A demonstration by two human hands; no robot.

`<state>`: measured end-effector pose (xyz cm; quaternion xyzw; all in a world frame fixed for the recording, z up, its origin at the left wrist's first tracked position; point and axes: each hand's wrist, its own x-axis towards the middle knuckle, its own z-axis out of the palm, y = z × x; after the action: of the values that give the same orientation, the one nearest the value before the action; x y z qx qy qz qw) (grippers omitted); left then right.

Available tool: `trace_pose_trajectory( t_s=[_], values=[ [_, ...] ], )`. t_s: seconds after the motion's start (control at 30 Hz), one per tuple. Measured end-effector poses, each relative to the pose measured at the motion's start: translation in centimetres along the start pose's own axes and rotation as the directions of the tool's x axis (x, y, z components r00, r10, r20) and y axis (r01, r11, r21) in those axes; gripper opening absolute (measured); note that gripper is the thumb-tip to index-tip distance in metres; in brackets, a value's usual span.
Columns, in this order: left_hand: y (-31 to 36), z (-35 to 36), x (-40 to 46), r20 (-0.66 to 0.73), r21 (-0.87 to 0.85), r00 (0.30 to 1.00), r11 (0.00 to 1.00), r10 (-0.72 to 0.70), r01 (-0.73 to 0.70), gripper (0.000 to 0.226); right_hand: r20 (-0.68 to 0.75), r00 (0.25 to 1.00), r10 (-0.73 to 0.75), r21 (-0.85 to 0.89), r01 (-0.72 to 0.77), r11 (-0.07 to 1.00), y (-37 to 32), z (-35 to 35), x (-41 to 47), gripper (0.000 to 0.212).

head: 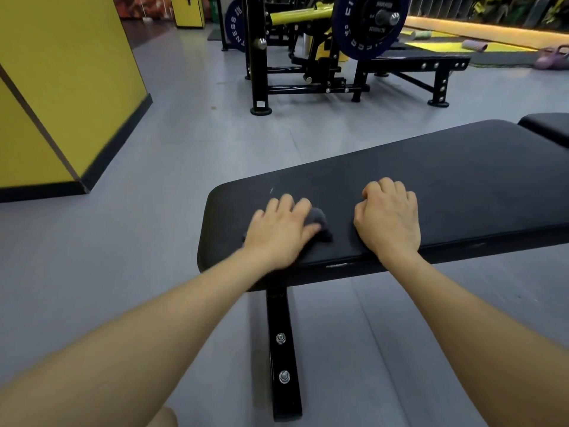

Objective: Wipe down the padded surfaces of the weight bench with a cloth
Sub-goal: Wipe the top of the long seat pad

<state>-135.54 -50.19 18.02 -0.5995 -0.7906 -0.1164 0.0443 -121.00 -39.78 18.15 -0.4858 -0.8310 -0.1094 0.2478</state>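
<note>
The long black pad of the weight bench (431,180) runs from the centre to the right edge. A second black pad (548,124) follows it at the far right. My left hand (278,232) rests on the pad's left end and grips a small dark grey cloth (318,218), which bunches out between thumb and fingers. My right hand (388,215) rests on the pad a little to the right, fingers curled under, holding nothing that I can see. Most of the cloth is hidden under my left hand.
The bench's black steel leg (281,349) with two bolts runs toward me below the pad. A black rack with a blue weight plate (366,23) and another flat bench (431,61) stand behind. A yellow wall block (70,87) is at the left on the grey floor.
</note>
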Motion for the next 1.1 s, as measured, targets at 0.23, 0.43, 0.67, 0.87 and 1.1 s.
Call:
trace_pose_trajectory(
  t_s=[0.23,0.43,0.67,0.87,1.1],
  values=[
    [-0.6,0.5,4.8,0.043,0.024,0.975,0.976,-0.217,0.216,0.038,-0.021,0.999,-0.04,-0.007,0.039,0.999,-0.1,0.3,0.1,0.016],
    [2.0,0.6,2.2,-0.017,0.013,0.999,0.999,0.044,-0.043,0.036,-0.055,0.997,-0.06,-0.019,0.059,0.998,0.1,0.9,0.1,0.009],
    [-1.1,1.2,9.4,0.069,0.022,0.967,0.969,-0.245,0.244,0.044,-0.016,0.999,-0.05,-0.003,0.05,0.999,-0.1,0.6,0.2,0.011],
    [-0.1,1.1,6.9,0.064,0.031,0.992,0.994,-0.104,0.102,0.04,-0.062,0.997,-0.056,-0.014,0.055,0.998,0.0,1.0,0.4,0.006],
    [-1.6,0.7,8.9,0.123,0.0,0.99,0.998,-0.065,0.065,0.042,0.131,0.986,-0.107,0.021,0.105,0.994,-0.6,0.0,1.6,0.019]
  ],
)
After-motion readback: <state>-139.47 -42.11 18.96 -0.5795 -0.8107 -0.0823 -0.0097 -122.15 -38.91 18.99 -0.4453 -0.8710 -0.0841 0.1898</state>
